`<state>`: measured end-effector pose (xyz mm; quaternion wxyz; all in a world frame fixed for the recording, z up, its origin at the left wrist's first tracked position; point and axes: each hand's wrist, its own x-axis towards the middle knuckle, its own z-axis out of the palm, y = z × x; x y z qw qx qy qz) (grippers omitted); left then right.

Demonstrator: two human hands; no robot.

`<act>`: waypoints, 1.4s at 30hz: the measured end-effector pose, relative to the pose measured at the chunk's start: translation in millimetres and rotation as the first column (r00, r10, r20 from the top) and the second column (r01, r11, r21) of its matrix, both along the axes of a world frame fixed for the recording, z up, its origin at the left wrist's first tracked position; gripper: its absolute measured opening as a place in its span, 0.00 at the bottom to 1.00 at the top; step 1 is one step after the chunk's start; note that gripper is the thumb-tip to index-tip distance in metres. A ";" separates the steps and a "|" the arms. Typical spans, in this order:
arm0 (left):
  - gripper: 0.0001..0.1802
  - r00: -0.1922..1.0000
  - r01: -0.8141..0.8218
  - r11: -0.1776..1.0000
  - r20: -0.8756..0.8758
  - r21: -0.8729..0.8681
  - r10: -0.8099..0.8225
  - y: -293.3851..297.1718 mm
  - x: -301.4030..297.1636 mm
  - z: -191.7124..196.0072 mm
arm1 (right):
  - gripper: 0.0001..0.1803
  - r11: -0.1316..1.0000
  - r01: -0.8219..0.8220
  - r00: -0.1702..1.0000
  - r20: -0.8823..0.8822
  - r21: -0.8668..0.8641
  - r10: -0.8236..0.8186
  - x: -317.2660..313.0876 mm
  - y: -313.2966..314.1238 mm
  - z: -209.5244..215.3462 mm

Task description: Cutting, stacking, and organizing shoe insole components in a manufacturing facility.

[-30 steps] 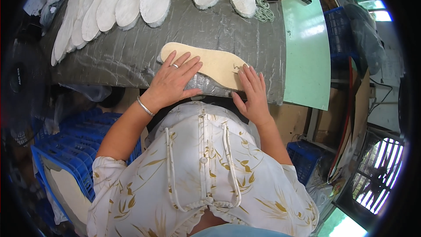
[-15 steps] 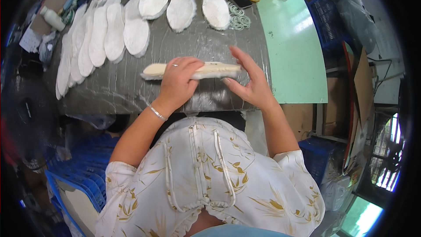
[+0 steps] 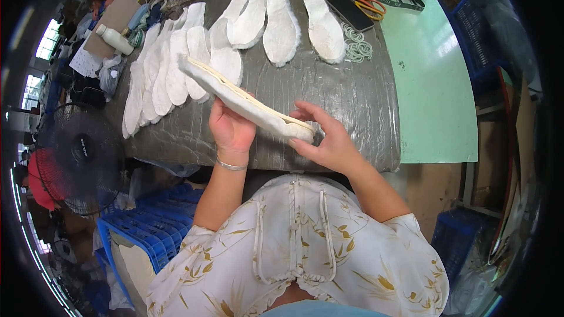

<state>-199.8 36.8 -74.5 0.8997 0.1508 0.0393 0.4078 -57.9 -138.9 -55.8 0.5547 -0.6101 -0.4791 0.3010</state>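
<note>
Holding a long cream insole [image 3: 244, 101] up over the grey tabletop [image 3: 352, 111] with both our hands.

Our left hand [image 3: 232, 129] grips the insole from beneath near its middle, fingers curled around it, while our right hand [image 3: 329, 141] pinches its near end between thumb and fingertips; the insole slants from centre frame up toward the upper left, edge-on to us and clear of the tabletop. Beyond it, in the upper left and upper centre of the frame, white fleecy insoles [image 3: 176, 64] lie in an overlapping row. Toward the upper right we see a black phone [image 3: 349, 12], orange-handled scissors [image 3: 371, 7] and a small heap of rubber bands [image 3: 355, 47]. A black fan [image 3: 79, 147] stands at the left edge, blue crates [image 3: 153, 235] in the lower left.
</note>
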 end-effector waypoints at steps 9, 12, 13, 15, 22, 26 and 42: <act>0.16 0.990 -0.097 0.966 -0.119 -0.241 0.070 -6.0 -14.7 -51.7 | 0.19 0.988 0.140 0.987 0.083 -0.062 -0.135 -5.0 -9.1 -29.1; 0.29 0.549 -0.428 0.838 -0.639 0.339 0.539 -9.3 -22.7 -55.4 | 0.15 0.981 0.167 0.956 0.261 -0.102 -0.136 9.0 -12.0 -31.4; 0.33 0.281 -0.318 0.631 -0.566 0.707 0.775 -16.7 -27.0 -54.9 | 0.15 0.981 0.128 0.955 0.286 -0.146 -0.082 16.3 -13.7 -31.6; 0.36 0.426 0.168 0.246 -0.295 0.955 0.855 -16.2 -37.9 -39.5 | 0.16 0.978 0.048 0.970 0.245 -0.205 0.004 27.2 -19.8 -32.8; 0.19 0.665 0.581 -0.405 -0.126 0.706 0.736 -10.5 7.8 -7.1 | 0.22 0.988 0.023 0.990 0.142 -0.151 -0.002 45.6 -25.5 -33.9; 0.14 0.672 0.567 -0.416 -0.108 0.711 0.732 -10.7 19.0 -5.7 | 0.13 0.979 0.179 0.942 0.268 0.100 -0.200 47.5 -31.2 -41.7; 0.18 0.706 0.563 -0.426 -0.145 0.708 0.693 -26.8 26.9 -9.1 | 0.11 0.955 0.181 0.686 0.666 0.234 -0.293 30.1 -21.1 -42.3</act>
